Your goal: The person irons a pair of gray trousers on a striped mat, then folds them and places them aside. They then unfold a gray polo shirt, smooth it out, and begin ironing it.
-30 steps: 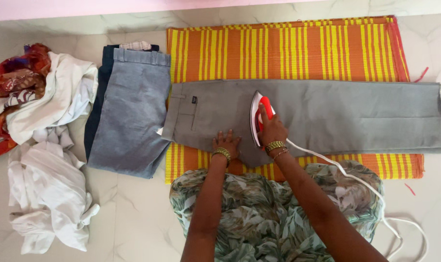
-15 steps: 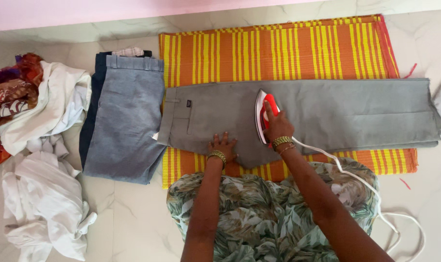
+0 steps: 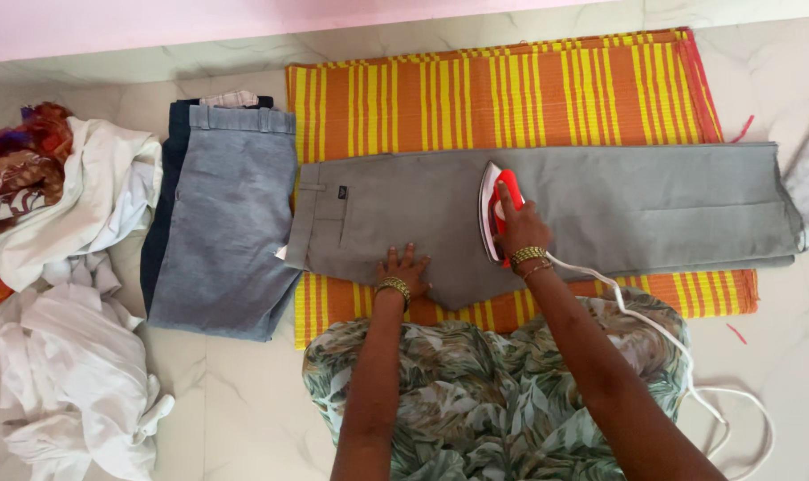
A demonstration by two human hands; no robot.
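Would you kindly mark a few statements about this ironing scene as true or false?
1. The right hand grips a red and white iron on the grey trousers. True.
2. The left hand holds a spray bottle. False: it lies flat on the trousers, fingers spread.
3. The trousers lie on an orange and yellow striped mat. True.
4. The folded blue-grey trousers lie right of the mat. False: they lie left of it.
5. The iron has a black cord. False: its cord is white.
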